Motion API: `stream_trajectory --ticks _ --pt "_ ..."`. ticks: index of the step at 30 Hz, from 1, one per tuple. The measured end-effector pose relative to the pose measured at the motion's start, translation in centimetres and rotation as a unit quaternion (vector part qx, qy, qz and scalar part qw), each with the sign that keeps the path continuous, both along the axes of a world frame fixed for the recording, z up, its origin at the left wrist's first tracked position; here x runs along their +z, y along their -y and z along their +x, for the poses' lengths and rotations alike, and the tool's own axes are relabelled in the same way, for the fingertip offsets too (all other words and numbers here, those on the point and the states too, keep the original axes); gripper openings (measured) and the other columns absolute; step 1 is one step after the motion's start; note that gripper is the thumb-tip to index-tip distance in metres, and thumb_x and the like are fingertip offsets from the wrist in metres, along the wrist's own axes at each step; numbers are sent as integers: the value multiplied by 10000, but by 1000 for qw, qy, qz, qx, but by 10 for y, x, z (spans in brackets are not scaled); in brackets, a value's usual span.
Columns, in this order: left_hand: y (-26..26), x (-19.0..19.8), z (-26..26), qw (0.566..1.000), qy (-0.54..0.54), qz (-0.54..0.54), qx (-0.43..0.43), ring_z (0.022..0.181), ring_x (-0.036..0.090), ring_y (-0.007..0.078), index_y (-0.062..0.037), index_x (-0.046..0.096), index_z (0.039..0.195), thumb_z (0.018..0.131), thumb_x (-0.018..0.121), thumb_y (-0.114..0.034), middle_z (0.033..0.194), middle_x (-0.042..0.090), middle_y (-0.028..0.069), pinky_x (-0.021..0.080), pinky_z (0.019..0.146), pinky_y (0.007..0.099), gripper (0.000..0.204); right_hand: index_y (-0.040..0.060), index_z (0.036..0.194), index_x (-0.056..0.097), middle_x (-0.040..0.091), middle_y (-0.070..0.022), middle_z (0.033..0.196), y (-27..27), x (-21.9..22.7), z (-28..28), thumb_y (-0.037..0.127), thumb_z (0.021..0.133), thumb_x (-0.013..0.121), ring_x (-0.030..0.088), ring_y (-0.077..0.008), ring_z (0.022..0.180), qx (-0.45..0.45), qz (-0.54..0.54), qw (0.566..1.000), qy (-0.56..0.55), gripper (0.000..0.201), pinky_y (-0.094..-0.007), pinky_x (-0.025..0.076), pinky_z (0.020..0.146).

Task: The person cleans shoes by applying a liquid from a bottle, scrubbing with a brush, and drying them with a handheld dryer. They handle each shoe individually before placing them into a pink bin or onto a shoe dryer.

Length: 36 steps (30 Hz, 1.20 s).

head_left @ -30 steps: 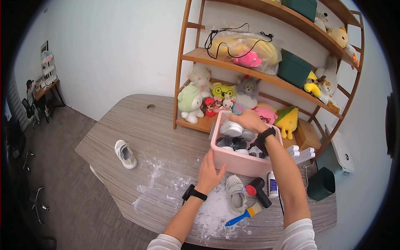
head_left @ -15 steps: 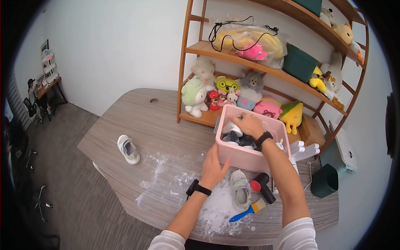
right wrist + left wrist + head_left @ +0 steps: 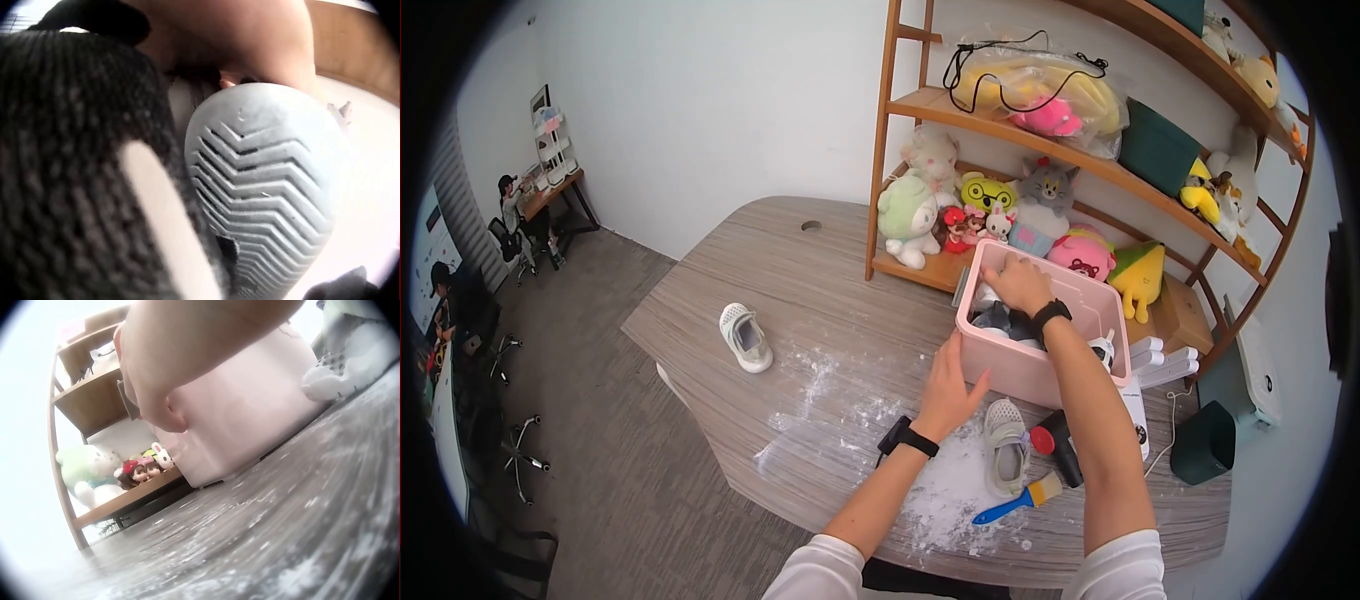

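Observation:
A pink box (image 3: pixel 1027 378) with shoes in it stands on the table. Against its front left corner rests my left hand (image 3: pixel 950 394), fingers straight and thumb spread; the left wrist view shows that hand (image 3: pixel 150 387) touching the pink wall (image 3: pixel 250 406). My right hand (image 3: pixel 1022 284) is down inside the box, its fingers bent round a white shoe (image 3: pixel 985 297), with fingertips hidden. In the right wrist view a pale ridged sole (image 3: pixel 262 169) lies close under the right hand (image 3: pixel 231 37), beside dark knit material (image 3: pixel 81 169).
A pale shoe (image 3: pixel 1006 450), a brush (image 3: pixel 1020 498) and a black-red device (image 3: pixel 1060 448) lie before the box. Another shoe (image 3: pixel 746 338) sits to the left. White powder (image 3: pixel 950 490) covers part of the table (image 3: pixel 800 275). Behind stands a shelf (image 3: pixel 1000 127) with plush toys.
The head view has turned left, so everything appears further right. My right hand has gone lower into the box with the white shoe. My left hand has stayed at the corner.

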<state>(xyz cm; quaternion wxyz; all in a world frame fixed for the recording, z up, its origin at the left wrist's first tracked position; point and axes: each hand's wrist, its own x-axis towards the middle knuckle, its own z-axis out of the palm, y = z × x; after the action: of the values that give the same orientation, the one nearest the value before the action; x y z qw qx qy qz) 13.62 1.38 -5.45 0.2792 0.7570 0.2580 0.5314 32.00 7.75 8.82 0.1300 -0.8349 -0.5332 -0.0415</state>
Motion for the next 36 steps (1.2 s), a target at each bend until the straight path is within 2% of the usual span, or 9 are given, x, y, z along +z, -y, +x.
stream_trajectory --ticks 8,15,21,23,24,26,29,32,36 --pt "-2 -2 1 1000 19 -2 -17 1300 505 461 94 283 1528 919 740 -166 1416 463 320 428 1103 476 805 -103 1202 667 661 -349 1245 7 13 33 691 915 557 634 -472 1203 98 -4 991 -89 852 -546 472 1024" --pt "-5 -6 2 999 31 -18 -36 1291 488 492 73 260 1544 907 733 -154 1411 467 332 405 1106 506 825 -110 1121 653 665 -345 1121 52 25 43 539 941 646 657 -446 1071 131 73 983 -109 673 -471 511 941" --pt "10 6 2 995 4 -42 91 1205 548 425 62 452 1354 899 729 -157 1293 544 283 465 977 504 577 -27 1043 632 656 -215 1056 128 33 22 228 897 743 644 -411 1001 216 274 937 -5 314 -455 521 872" --pt "18 15 -2 992 -69 24 104 947 659 352 -2 557 1191 909 743 -229 1035 623 193 516 754 462 407 -20 1042 633 656 -204 1058 168 37 5 209 890 747 645 -405 992 204 267 941 -27 297 -446 523 865" --pt "24 21 -3 992 -70 25 99 947 659 352 -2 557 1191 909 743 -229 1035 623 193 516 754 462 407 -13 1040 634 656 -193 1061 185 33 0 190 883 750 646 -399 983 196 260 944 -51 282 -437 525 857" --pt "38 35 -6 975 -207 -35 -70 819 686 399 -40 593 1153 902 757 -294 953 647 185 540 686 488 393 -11 1028 639 657 -182 1055 216 15 0 163 883 748 654 -380 953 189 250 947 -64 252 -423 535 827" --pt "60 47 -12 946 -284 80 -136 827 703 422 -71 600 1172 896 763 -326 1047 652 199 562 696 509 410 -11 1002 647 657 -157 1044 249 -9 -12 115 886 742 665 -340 887 176 264 943 -102 196 -395 552 764" --pt "68 45 -17 895 -395 70 -195 878 700 455 -23 559 1202 886 735 -254 1140 633 235 580 747 517 429 -20 971 649 654 -133 1030 268 -30 -16 42 886 734 670 -268 809 166 319 928 -98 136 -344 561 681" --pt "62 29 -11 909 -352 58 -215 885 692 460 -22 573 1169 856 726 -161 1125 627 226 581 759 516 375 -25 988 664 660 -147 1026 280 -56 -19 0 899 714 659 -239 816 133 377 905 -148 105 -319 543 680"
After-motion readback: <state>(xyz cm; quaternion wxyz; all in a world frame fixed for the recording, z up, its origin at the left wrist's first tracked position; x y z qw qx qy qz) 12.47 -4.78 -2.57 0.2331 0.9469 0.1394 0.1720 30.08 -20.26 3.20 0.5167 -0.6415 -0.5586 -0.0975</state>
